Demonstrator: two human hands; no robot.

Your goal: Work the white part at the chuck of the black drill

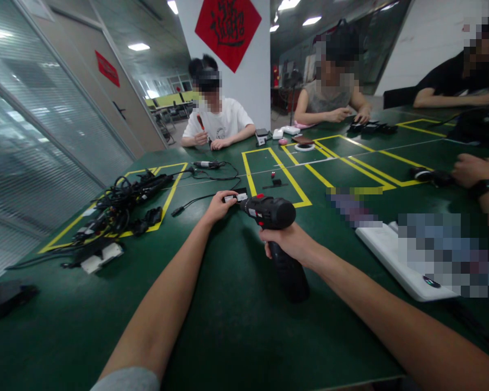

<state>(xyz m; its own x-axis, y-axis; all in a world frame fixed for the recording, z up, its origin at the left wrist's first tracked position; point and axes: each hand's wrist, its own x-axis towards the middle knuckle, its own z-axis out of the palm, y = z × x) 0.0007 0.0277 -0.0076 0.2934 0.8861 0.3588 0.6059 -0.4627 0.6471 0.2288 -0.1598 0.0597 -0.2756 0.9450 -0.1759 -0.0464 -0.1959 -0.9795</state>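
My right hand [287, 241] is wrapped round the grip of a black cordless drill [271, 210] with red buttons. Its chuck points left and away, towards a small black box with a white label [235, 197]. My left hand [221, 205] grips that box against the green table, fingers over its top. The drill's tip meets or nearly meets the box's near right side; whether it touches I cannot tell. Just beyond the drill lie a small black part [277, 183] and a small red item [273, 175] inside a yellow taped rectangle.
A heap of black cables and adapters [122, 203] covers the left side of the green table [228, 326]. A thick white device [399, 266] lies at the right. Across the table sits a person holding a screwdriver [200, 121]; other people sit along the right.
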